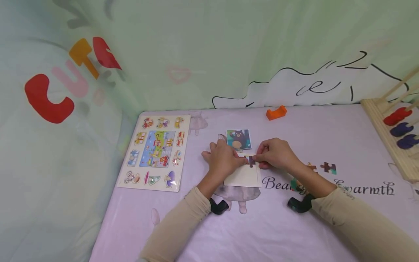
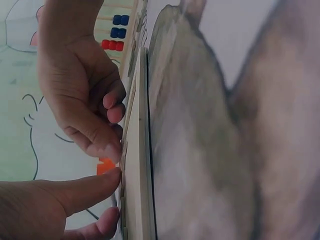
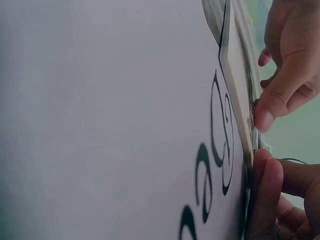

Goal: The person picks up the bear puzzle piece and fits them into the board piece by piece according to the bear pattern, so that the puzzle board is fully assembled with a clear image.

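Note:
A pale wooden puzzle tray [image 1: 243, 178] lies on the table in front of the person, with brown jigsaw pieces [image 1: 251, 162] along its far edge. My left hand [image 1: 222, 160] reaches over the tray's far left, its straight thumb [image 2: 102, 186] pressing on the pieces. At the far right corner, my right hand [image 1: 276, 154] pinches a jigsaw piece with thumb and curled fingers; the fingertips hide most of it. In the right wrist view the two hands meet close together at the tray's edge [image 3: 239, 90]. Just beyond the tray lies a bear picture card [image 1: 239, 139].
Loose jigsaw pieces [image 1: 328, 167] lie right of the right forearm, partly hidden by it. A vehicle peg puzzle board [image 1: 186, 145] is at left. An orange block [image 1: 276, 113] stands at the back, a wooden bead frame [image 1: 376, 127] at far right. Dark curved objects [image 1: 218, 206] lie near both sleeves.

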{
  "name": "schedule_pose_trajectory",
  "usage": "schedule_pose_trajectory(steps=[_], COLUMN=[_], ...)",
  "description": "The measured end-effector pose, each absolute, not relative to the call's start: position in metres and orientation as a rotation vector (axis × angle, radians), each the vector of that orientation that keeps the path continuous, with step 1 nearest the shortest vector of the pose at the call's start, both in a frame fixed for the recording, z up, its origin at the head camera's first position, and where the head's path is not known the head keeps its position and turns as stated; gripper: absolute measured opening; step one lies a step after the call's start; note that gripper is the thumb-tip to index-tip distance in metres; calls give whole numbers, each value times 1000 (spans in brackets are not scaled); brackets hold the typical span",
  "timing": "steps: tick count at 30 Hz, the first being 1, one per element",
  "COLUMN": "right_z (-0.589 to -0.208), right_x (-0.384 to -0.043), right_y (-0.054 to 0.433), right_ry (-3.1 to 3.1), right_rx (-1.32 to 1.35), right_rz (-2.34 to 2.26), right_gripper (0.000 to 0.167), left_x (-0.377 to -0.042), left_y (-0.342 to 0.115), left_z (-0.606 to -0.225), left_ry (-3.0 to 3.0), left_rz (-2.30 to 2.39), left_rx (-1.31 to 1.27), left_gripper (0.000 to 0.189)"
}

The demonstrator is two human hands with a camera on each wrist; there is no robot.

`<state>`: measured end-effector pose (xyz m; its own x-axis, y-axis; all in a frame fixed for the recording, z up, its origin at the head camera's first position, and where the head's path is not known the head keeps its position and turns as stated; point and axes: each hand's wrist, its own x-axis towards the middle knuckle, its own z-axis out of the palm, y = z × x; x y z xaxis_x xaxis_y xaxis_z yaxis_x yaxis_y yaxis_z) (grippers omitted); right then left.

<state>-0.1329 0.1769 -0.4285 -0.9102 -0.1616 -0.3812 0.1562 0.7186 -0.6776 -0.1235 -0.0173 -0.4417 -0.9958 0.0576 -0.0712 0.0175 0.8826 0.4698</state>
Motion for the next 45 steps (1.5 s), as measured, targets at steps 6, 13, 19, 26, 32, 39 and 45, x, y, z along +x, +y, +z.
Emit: schedule_pose_trajectory(steps=[6,13,19,26,32,39,45], right_z=[-426,-425,-425,-426,-425,-423,-423], right_x=[-135,-139,-140,-140,-140,-141,-140], right_y=[176,172,170,166,165,172,178], right_ry=[2493,2526,2526,2520,2523,2509,2485], right_rx=[-10,-26,-16,4,0,-9,-17], right_rz=[-1028,-975,-953,-950,-952,-913,-896], right_gripper=[21,26,26,29,28,27,25], left_x=[-123,-124,-124,-125,-125,-125,-125], left_y=[-16,-18,-21,-22,-23,-23,-24], left_z=[-439,-442,-442,-443,-443,-442,-442], left_ry=[2962,2915,2887,2869,2851,2843,2833], left_rz=[723,824,883,926,943,944,956], left_rx=[55,23,9,19,27,4,10], left_gripper=[44,44,42,41,40,40,40])
